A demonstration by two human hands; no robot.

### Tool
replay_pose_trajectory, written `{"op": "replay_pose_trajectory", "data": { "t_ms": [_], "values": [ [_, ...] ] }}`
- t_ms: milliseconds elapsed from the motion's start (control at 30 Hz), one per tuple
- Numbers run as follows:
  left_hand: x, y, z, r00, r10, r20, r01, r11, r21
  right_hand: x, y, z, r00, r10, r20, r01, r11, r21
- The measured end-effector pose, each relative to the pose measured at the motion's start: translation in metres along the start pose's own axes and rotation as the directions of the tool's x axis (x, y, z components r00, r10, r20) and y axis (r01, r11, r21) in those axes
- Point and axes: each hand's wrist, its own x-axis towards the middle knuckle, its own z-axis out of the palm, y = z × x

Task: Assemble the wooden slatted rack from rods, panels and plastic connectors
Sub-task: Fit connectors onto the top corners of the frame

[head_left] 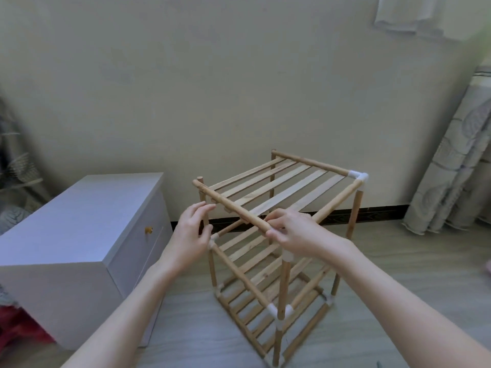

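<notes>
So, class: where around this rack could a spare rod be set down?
The white cabinet's top is bare. So is the floor between the rack and the rolled mat. It is crowded at the top shelf, where both hands work.

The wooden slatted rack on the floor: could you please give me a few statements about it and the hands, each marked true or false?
1. The wooden slatted rack stands on the floor. True.
2. The right hand pinches the near end of the top shelf's front wooden rod. True.
3. The left hand rests on the white cabinet. False: it is at the rack's left upright.
4. A white plastic corner connector caps every top corner. False: only the far right one shows it.
</notes>
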Motion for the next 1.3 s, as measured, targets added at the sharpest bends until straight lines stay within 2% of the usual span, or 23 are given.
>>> {"op": "replay_pose_trajectory", "data": {
  "t_ms": [133, 267, 333, 400, 500, 600, 667, 800, 900, 1033, 1300],
  "values": [
    [0.004, 0.004, 0.004, 0.997, -0.050, -0.058, 0.051, 0.999, 0.000, -0.030, 0.045, -0.027, 0.998, 0.036, 0.058, -0.034, 0.999, -0.031],
    [0.012, 0.006, 0.015, 0.994, -0.106, 0.004, 0.106, 0.994, 0.022, -0.057, 0.093, -0.043, 0.990, 0.137, 0.030, -0.137, 0.990, 0.015],
    [0.017, 0.011, 0.023, 0.992, -0.118, 0.051, 0.116, 0.993, 0.036, -0.069, 0.116, -0.042, 0.976, 0.209, -0.059, -0.207, 0.978, 0.030],
    [0.022, 0.019, 0.032, 0.986, -0.119, 0.114, 0.116, 0.993, 0.033, -0.077, 0.132, -0.038, 0.941, 0.276, -0.194, -0.294, 0.953, -0.069],
    [0.029, 0.035, 0.047, 0.975, -0.083, 0.207, 0.085, 0.996, 0.002, -0.081, 0.140, -0.024, 0.829, 0.331, -0.451, -0.456, 0.867, -0.202],
    [0.028, 0.045, 0.060, 0.984, -0.068, 0.167, 0.076, 0.996, -0.044, -0.081, 0.136, -0.005, 0.711, 0.301, -0.635, -0.504, 0.848, -0.162],
    [0.023, 0.045, 0.061, 0.993, -0.052, 0.102, 0.059, 0.996, -0.063, -0.081, 0.140, 0.009, 0.669, 0.290, -0.684, -0.499, 0.857, -0.125],
    [0.011, 0.044, 0.060, 0.999, 0.016, 0.034, -0.012, 0.993, -0.113, -0.077, 0.153, 0.019, 0.718, 0.289, -0.633, -0.478, 0.866, -0.148],
    [0.007, 0.054, 0.065, 0.997, 0.076, 0.001, -0.075, 0.992, -0.103, -0.070, 0.159, 0.012, 0.732, 0.397, -0.554, -0.531, 0.841, -0.100],
    [0.009, 0.070, 0.077, 0.990, 0.139, -0.036, -0.140, 0.989, -0.044, -0.059, 0.174, -0.004, 0.742, 0.475, -0.473, -0.603, 0.781, -0.162],
    [0.021, 0.083, 0.088, 0.998, 0.056, -0.011, -0.055, 0.998, 0.024, -0.037, 0.181, -0.014, 0.733, 0.565, -0.380, -0.635, 0.767, -0.084]
  ]
}}
